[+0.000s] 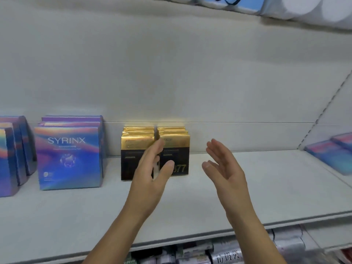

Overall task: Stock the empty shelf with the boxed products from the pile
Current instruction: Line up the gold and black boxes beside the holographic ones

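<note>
We see 2 hands raised over the grey shelf (266,187), apart from each other, fingers straight, gripping nothing. The left hand (150,174) overlaps the gold-and-black boxes (177,141), which stand upright in rows at the back of the shelf. Its fingers are blurred, so we cannot tell contact. The right hand (224,168) hangs just right of them, palm facing left. SYRINX boxes (68,159) stand upright further left. Iridescent boxes (331,157) lie flat at far right.

Bare left hand (150,180) and right hand (226,168) on bare forearms (120,231), slim fingers (217,149), short nails.
</note>
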The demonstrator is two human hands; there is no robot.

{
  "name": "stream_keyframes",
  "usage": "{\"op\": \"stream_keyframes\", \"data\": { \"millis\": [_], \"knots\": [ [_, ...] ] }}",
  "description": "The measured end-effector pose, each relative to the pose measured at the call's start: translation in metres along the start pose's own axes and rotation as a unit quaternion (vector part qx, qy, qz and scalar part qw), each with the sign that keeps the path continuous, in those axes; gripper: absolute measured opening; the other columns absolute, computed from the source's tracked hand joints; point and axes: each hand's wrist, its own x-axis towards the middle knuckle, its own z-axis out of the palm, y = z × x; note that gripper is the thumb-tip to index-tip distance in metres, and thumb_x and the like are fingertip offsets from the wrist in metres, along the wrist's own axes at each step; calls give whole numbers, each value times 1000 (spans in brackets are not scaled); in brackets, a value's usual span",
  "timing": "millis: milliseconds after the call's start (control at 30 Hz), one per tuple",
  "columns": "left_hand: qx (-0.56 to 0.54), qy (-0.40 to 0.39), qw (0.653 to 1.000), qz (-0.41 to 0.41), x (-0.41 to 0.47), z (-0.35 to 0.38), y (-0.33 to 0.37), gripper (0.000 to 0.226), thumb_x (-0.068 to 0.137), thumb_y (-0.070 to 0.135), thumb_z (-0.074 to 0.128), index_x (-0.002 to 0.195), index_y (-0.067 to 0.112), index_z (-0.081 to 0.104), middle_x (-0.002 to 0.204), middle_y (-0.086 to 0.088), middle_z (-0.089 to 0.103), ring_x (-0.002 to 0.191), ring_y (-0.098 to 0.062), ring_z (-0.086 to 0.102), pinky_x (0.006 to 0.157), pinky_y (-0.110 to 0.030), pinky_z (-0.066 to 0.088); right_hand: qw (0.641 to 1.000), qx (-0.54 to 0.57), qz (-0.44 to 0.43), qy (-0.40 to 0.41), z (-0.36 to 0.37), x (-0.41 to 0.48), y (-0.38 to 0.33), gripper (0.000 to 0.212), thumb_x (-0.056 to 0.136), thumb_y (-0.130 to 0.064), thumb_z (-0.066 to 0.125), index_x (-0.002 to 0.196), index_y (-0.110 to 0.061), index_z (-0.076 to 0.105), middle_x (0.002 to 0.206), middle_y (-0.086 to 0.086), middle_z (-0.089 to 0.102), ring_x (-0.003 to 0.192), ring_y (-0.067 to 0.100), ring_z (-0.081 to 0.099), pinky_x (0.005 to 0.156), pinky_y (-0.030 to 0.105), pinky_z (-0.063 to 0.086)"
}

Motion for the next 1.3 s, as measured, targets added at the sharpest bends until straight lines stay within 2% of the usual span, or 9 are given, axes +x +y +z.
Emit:
{"op": "stream_keyframes", "data": {
  "millis": [100,200,367,533,733,800,967,1133,1300],
  "knots": [
    [-34,-48,998,-8,-8,35,14,76,77,74,49,148,50,36,153,27,41,141,3,39,118,-41,37,999,8,-11,32,-37,-18,-9,53,96,-10,64,141,-35,51,139,-22,59,130,-5,52,109,30,43],
    [-53,-107,993,8,-21,84,30,73,79,75,48,147,54,36,153,30,40,141,5,38,118,-38,34,997,4,-20,73,-89,-38,-15,53,96,-9,63,141,-34,51,140,-21,59,131,-3,52,111,32,42],
    [-111,-188,975,40,-52,194,63,67,85,61,51,148,43,40,149,30,46,140,6,39,116,-31,33,990,-19,-20,138,-197,-82,-17,53,97,-5,62,142,-32,50,140,-20,59,132,-2,52,111,35,43],
    [-155,-267,951,33,-97,327,93,69,82,62,54,148,43,41,148,30,47,138,6,41,116,-33,37,977,-54,2,206,-327,-135,-15,54,96,-14,64,144,-34,49,142,-23,56,132,-4,50,113,35,42],
    [-195,-326,925,20,-139,459,128,81,76,61,58,150,31,43,150,19,50,134,8,46,107,-10,38,962,-77,33,259,-455,-183,-4,52,97,-22,64,143,-40,47,140,-27,55,132,-7,49,115,35,40],
    [-190,-345,919,23,-143,491,132,80,77,60,59,150,30,44,150,19,50,135,6,46,110,-14,38,958,-68,36,278,-483,-188,3,52,97,-20,63,142,-40,47,139,-28,57,132,-7,49,116,37,40],
    [-193,-354,915,10,-132,566,129,78,76,61,59,148,35,45,146,24,52,133,10,46,102,-6,39,954,-59,50,291,-538,-173,34,51,97,-17,64,141,-38,49,140,-26,57,133,-5,49,116,40,40],
    [-194,-352,916,6,-99,642,126,77,77,67,55,149,43,41,145,34,49,133,12,44,106,-18,36,948,-79,54,304,-604,-121,54,51,96,-15,65,141,-34,51,138,-22,59,130,-4,52,115,38,41],
    [-193,-327,925,-18,-48,707,131,64,84,61,56,145,48,44,140,37,51,129,15,45,97,-8,38,954,-109,55,275,-664,-51,59,51,96,-19,65,141,-39,50,137,-25,59,127,-8,53,112,32,43]
  ]
}}
